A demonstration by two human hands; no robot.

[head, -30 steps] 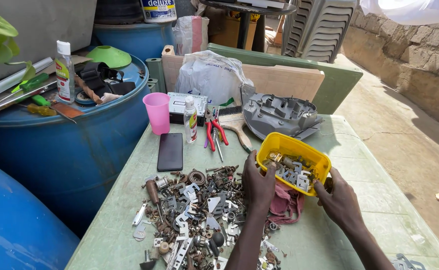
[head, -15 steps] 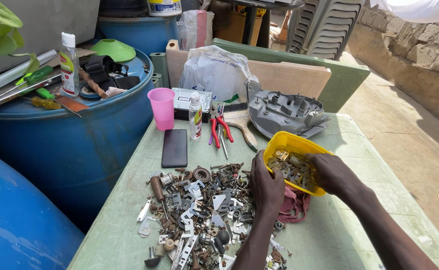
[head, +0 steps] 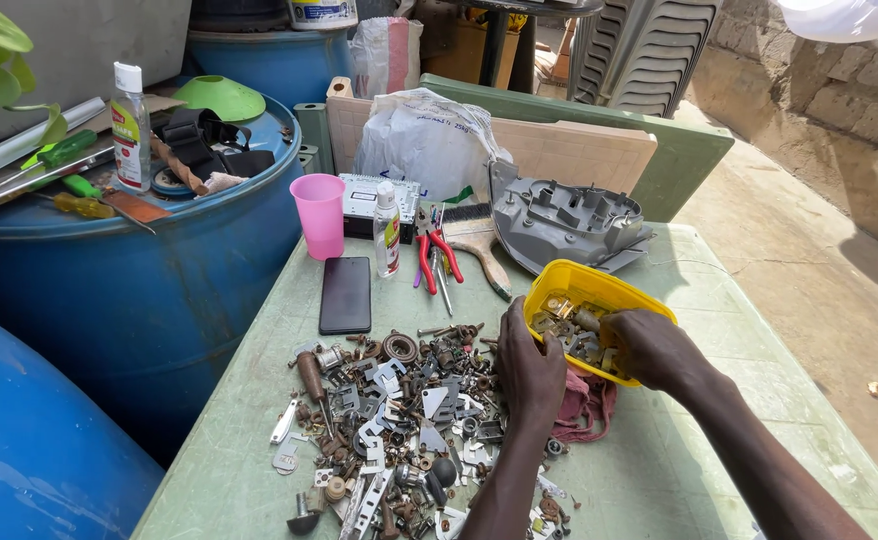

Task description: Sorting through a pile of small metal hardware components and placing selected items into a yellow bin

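Left hand [head: 529, 365] grip clasps the yellow tub [head: 589, 315] rim; right hand [head: 649, 348] fingers curl inside, near table edge [head: 809, 400].

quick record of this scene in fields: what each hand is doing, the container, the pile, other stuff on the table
left hand: grips near edge of the yellow tub
right hand: reaching into the tub's small metal parts
yellow tub: tilted, on green table, over a red cloth
pile of metal parts: spread left of the hands
nearby: black phone, pink cup, red pliers
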